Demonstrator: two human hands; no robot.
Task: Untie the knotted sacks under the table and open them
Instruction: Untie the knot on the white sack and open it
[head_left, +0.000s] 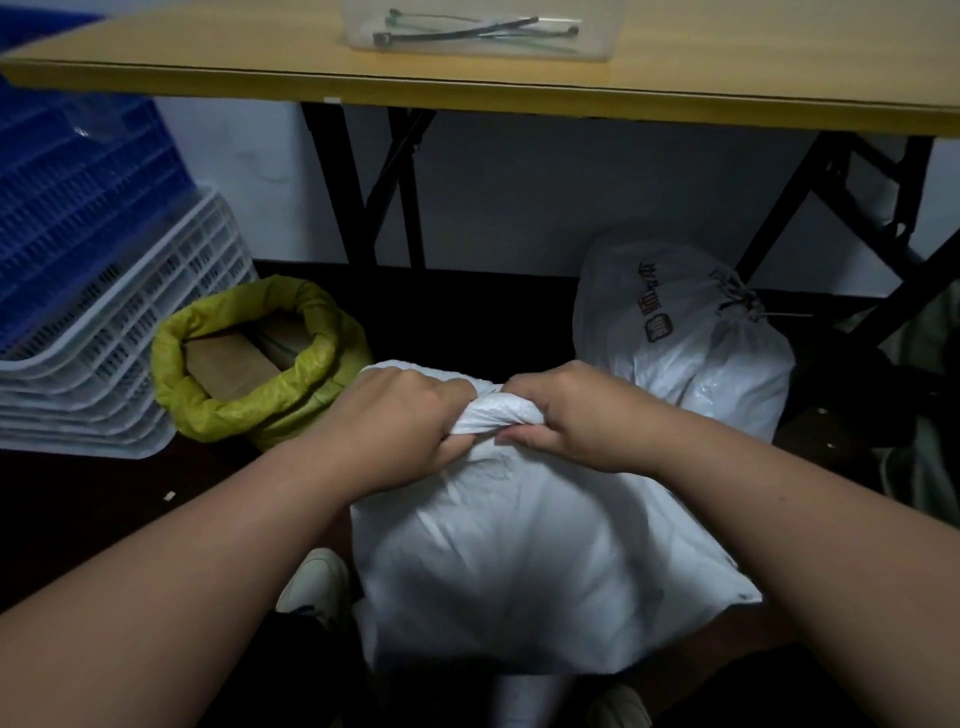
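Observation:
A full white sack (519, 561) stands on the dark floor right in front of me, its mouth bunched into a knot (498, 415). My left hand (400, 415) grips the knot from the left and my right hand (566, 410) grips it from the right, fingers curled into the cloth. Behind it on the right, a second white sack (691, 353) with dark print is tied shut by a thin tie (743, 306). On the left, a yellow-green sack (249, 400) stands open with its rim rolled down and cardboard boxes showing inside.
A yellow tabletop (519, 88) on black folding legs (358, 197) spans above the sacks, with a clear tray of cable ties (478, 31) on it. Stacked white crates (104, 353) and blue crates (67, 187) stand at the left. My shoe (317, 582) is beside the near sack.

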